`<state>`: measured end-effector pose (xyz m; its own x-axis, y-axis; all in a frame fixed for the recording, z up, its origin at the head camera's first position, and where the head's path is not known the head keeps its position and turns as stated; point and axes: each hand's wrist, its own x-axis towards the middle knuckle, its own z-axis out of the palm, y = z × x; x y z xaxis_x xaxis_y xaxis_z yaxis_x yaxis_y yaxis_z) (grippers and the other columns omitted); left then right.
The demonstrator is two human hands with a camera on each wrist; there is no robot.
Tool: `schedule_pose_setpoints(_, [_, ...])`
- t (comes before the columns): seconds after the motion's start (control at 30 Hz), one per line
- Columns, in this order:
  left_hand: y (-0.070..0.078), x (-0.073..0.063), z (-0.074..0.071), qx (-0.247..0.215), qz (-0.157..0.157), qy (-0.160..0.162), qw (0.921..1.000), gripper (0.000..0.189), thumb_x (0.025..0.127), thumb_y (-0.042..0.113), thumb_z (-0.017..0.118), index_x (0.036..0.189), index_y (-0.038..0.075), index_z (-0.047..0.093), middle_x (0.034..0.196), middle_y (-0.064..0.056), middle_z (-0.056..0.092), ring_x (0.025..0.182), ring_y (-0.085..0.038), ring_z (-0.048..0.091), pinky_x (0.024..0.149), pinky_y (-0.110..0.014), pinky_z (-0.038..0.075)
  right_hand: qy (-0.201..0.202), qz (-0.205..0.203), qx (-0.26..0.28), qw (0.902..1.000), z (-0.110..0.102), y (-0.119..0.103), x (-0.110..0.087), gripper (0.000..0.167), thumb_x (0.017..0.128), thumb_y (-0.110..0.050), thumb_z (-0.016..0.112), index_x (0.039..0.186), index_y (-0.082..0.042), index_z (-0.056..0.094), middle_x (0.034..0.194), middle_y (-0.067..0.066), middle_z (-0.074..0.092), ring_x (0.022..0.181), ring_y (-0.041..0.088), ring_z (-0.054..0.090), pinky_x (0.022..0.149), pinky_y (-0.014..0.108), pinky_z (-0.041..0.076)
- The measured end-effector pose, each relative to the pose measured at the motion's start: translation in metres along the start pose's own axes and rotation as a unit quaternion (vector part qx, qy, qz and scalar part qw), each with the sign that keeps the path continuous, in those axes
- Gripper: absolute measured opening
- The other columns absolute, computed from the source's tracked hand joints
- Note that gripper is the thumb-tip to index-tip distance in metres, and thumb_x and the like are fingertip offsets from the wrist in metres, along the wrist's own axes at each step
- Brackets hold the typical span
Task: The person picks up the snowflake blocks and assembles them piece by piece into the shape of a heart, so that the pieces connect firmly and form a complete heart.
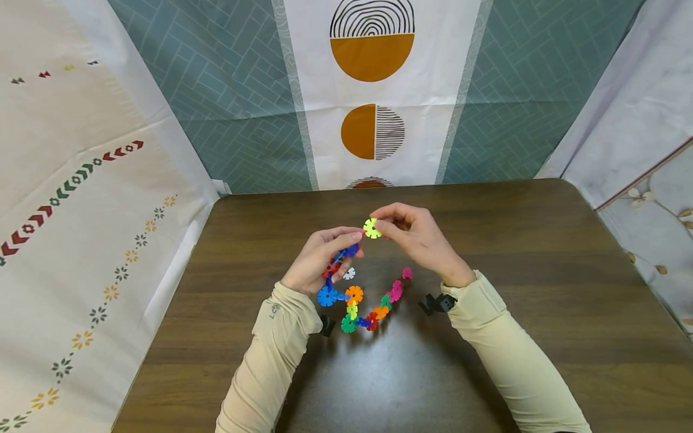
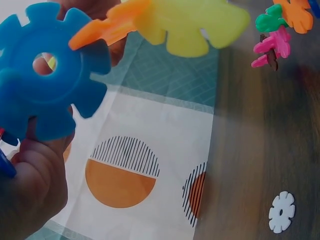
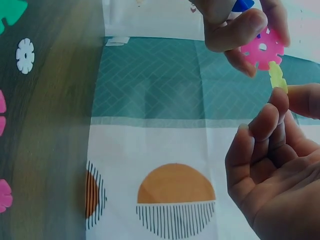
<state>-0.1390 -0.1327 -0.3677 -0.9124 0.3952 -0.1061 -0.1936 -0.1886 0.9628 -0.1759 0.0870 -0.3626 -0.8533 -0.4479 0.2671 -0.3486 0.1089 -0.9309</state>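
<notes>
My left hand (image 1: 316, 257) pinches a pink notched disc (image 3: 260, 52), which ends a chain of linked flower-shaped plastic discs. From that hand the chain hangs in a curve, through a blue disc (image 1: 327, 296), an orange disc (image 1: 354, 294) and a green disc (image 1: 349, 324), up to a pink disc (image 1: 407, 273) at its other end. Between thumb and fingertips, my right hand (image 1: 422, 240) pinches a yellow-green disc (image 1: 371, 228). In the right wrist view the yellow-green disc's edge meets the pink disc's rim; how deep it sits cannot be told.
A loose white disc (image 2: 282, 212) lies on the dark wooden table (image 1: 520, 252). Patterned curtains (image 1: 238, 78) hang behind the table's far edge, with light cloth (image 1: 108, 180) on the left side. A black wrist device (image 1: 437, 304) sits by the right cuff.
</notes>
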Motion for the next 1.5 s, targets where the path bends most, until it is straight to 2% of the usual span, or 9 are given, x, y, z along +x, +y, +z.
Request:
schedule_pose_setpoints(0.43, [0.003,0.001,0.003,0.002,-0.008,0.0,1.0,0.045,0.092,0.03,0.068,0.12,-0.003,0.059,0.081,-0.009,0.064,0.04,-0.013,0.043,0.037,-0.02,0.038,-0.024,-0.031,-0.058,0.9975,0.0,-0.007,0.002,0.024,0.094,-0.022,0.066,0.115,-0.011,0.07,0.103,-0.002,0.068,0.076,0.02,0.057,0.064,0.027,0.049])
schedule_pose_setpoints(0.83, [-0.003,0.0,-0.002,-0.009,-0.03,0.021,0.9993,0.044,0.093,0.04,0.064,0.116,0.002,0.063,0.081,-0.008,0.066,0.042,-0.012,0.046,0.039,-0.02,0.04,-0.034,-0.033,-0.044,0.9979,0.006,-0.003,0.005,0.024,0.095,-0.019,0.063,0.119,-0.015,0.069,0.109,-0.002,0.067,0.084,0.018,0.058,0.071,0.031,0.052])
schedule_pose_setpoints(0.97, [-0.003,-0.001,-0.004,-0.016,-0.024,0.032,0.9991,0.041,0.094,0.036,0.064,0.119,0.004,0.062,0.08,-0.008,0.066,0.043,-0.012,0.048,0.04,-0.019,0.042,-0.025,-0.026,-0.044,0.9984,0.008,-0.008,0.006,0.025,0.101,-0.014,0.053,0.121,-0.006,0.066,0.101,0.01,0.066,0.085,0.024,0.058,0.077,0.037,0.053])
schedule_pose_setpoints(1.13, [-0.001,-0.005,-0.008,-0.016,-0.017,0.041,0.9989,0.043,0.096,0.034,0.061,0.121,0.0,0.057,0.08,-0.009,0.065,0.045,-0.012,0.05,0.041,-0.019,0.043,-0.017,0.026,-0.095,0.995,0.012,0.014,0.017,0.029,0.103,-0.021,0.048,0.119,-0.003,0.065,0.09,0.011,0.063,0.083,0.027,0.058,0.077,0.036,0.052])
schedule_pose_setpoints(1.2, [-0.002,-0.007,-0.01,-0.012,-0.018,0.04,0.999,0.043,0.097,0.034,0.06,0.122,-0.001,0.056,0.08,-0.009,0.065,0.044,-0.012,0.05,0.041,-0.019,0.044,-0.052,0.06,-0.147,0.986,0.016,0.035,0.024,0.029,0.101,-0.025,0.053,0.118,-0.005,0.065,0.091,0.006,0.063,0.081,0.024,0.057,0.073,0.031,0.051])
schedule_pose_setpoints(1.27, [-0.002,-0.008,-0.011,-0.009,-0.02,0.037,0.999,0.042,0.097,0.034,0.059,0.121,0.0,0.056,0.08,-0.009,0.065,0.044,-0.012,0.05,0.041,-0.019,0.044,-0.106,0.089,-0.207,0.9686,0.023,0.044,0.027,0.029,0.098,-0.024,0.059,0.117,-0.003,0.065,0.09,0.006,0.062,0.077,0.022,0.055,0.069,0.031,0.05])
schedule_pose_setpoints(1.37, [-0.004,-0.008,-0.011,-0.012,-0.022,0.031,0.9992,0.038,0.098,0.032,0.057,0.119,0.001,0.056,0.08,-0.01,0.065,0.044,-0.012,0.05,0.041,-0.019,0.044,-0.181,0.111,-0.305,0.9285,0.037,0.053,0.03,0.036,0.092,-0.027,0.068,0.123,-0.007,0.066,0.09,0.01,0.062,0.082,0.026,0.054,0.073,0.037,0.05])
schedule_pose_setpoints(1.43, [-0.005,-0.007,-0.01,-0.015,-0.023,0.026,0.9993,0.035,0.099,0.03,0.056,0.118,0.0,0.056,0.08,-0.01,0.064,0.044,-0.012,0.05,0.04,-0.018,0.043,-0.212,0.124,-0.358,0.9006,0.044,0.055,0.029,0.044,0.089,-0.029,0.072,0.129,-0.013,0.064,0.104,0.012,0.064,0.097,0.032,0.054,0.087,0.046,0.049])
schedule_pose_setpoints(1.5, [-0.005,-0.005,-0.008,-0.017,-0.023,0.023,0.9993,0.034,0.1,0.029,0.055,0.118,0.0,0.055,0.079,-0.01,0.064,0.043,-0.012,0.05,0.039,-0.018,0.043,-0.238,0.133,-0.402,0.874,0.05,0.057,0.027,0.052,0.088,-0.033,0.072,0.136,-0.02,0.058,0.122,0.013,0.06,0.114,0.036,0.048,0.101,0.055,0.039])
